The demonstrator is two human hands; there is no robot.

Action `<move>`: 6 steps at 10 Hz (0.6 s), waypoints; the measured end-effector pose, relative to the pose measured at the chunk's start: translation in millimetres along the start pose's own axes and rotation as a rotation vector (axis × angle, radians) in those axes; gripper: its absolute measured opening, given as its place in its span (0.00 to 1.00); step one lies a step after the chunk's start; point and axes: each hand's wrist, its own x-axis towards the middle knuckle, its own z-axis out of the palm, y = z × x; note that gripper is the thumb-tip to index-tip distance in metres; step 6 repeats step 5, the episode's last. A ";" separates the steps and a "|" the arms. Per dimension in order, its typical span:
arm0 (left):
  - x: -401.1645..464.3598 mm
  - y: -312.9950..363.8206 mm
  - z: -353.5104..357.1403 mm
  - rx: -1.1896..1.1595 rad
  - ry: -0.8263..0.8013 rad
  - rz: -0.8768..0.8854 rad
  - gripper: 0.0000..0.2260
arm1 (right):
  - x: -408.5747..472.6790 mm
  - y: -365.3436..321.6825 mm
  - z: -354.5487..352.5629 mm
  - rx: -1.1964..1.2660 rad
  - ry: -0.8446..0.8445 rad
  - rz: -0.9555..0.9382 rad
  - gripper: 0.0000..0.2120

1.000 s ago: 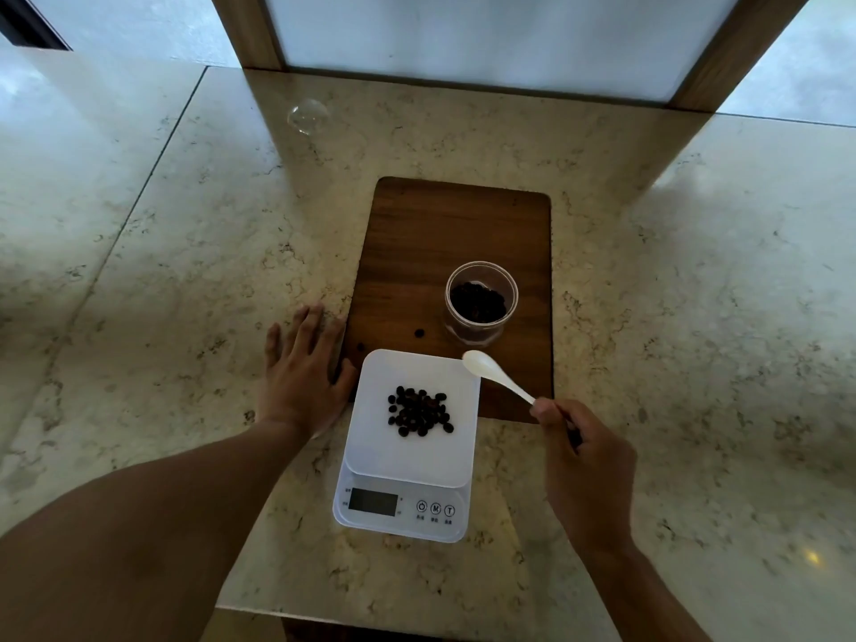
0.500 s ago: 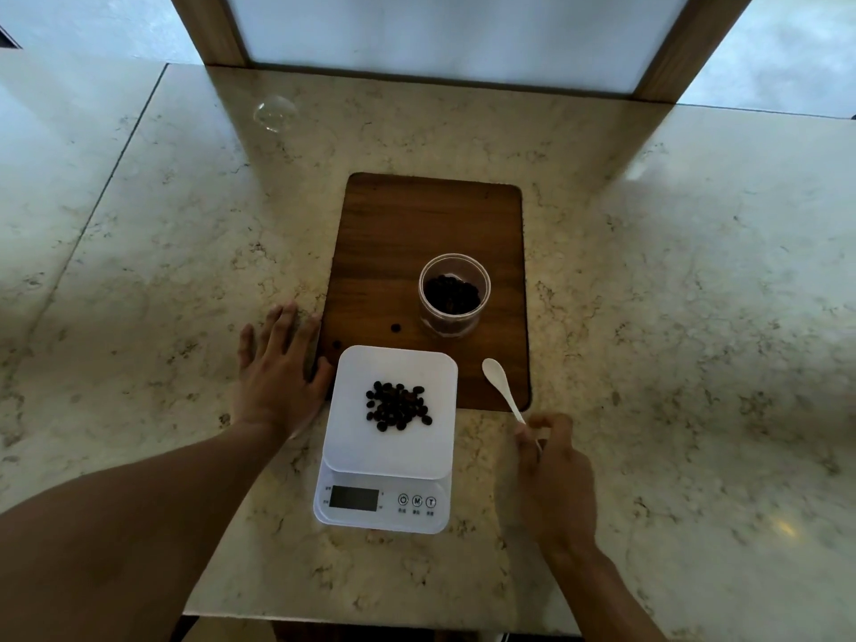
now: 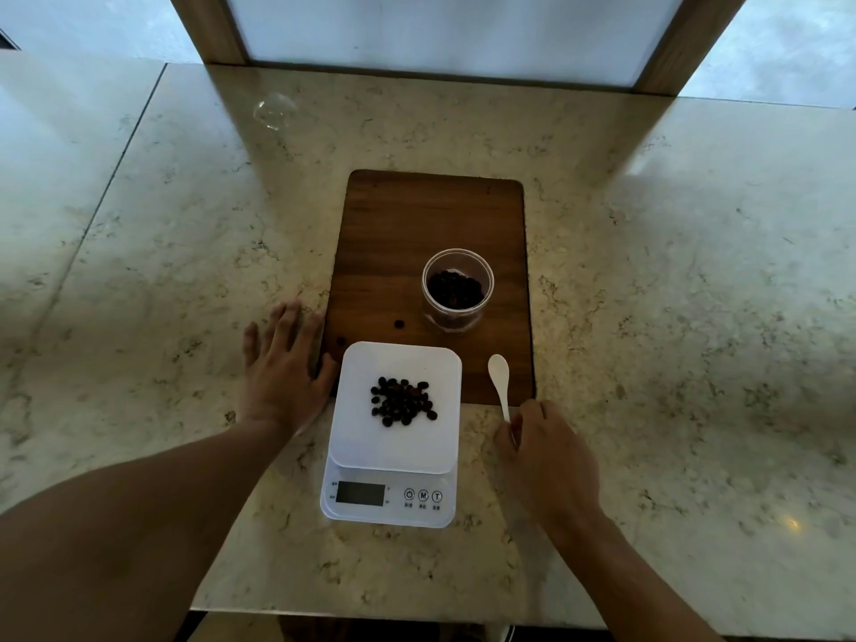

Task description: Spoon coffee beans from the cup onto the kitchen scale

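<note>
1. Resting by the board's near right corner, the right hand (image 3: 546, 449) had its fingers pinched together on the handle end of the white spoon (image 3: 500, 382), whose empty bowl lay over the wooden board (image 3: 417, 215).
2. The left hand (image 3: 282, 373) lay flat on the stone counter (image 3: 139, 234) with fingers spread apart, holding nothing, just beside the left edge of the kitchen scale (image 3: 393, 474).
3. A loose pile of coffee beans (image 3: 402, 401) sat near the middle of the scale's platform; more remained in the clear cup (image 3: 457, 289), upright on the board behind the scale.
4. Two stray beans (image 3: 399, 323) lay on the board near the scale's far edge.
5. The beans looked light, hard and prone to rolling, so a level spoon would probably suit them best.
6. The spoon seemed thin, stiff and light; a grip at the handle's end appeared enough.
7. The cup looked light and easily tipped.
</note>
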 end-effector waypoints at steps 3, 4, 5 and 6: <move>1.0 1.1 -0.6 0.024 -0.034 -0.014 0.28 | 13.4 4.3 4.4 -0.023 0.004 -0.017 0.11; -2.8 4.5 -2.0 0.062 -0.071 -0.013 0.29 | 19.3 3.6 1.3 -0.034 0.005 -0.031 0.13; 4.7 2.0 -4.3 0.083 -0.156 -0.010 0.28 | 33.3 -3.7 -5.8 -0.047 0.002 -0.030 0.19; 4.7 2.0 -4.3 0.083 -0.156 -0.010 0.28 | 33.3 -3.7 -5.8 -0.047 0.002 -0.030 0.19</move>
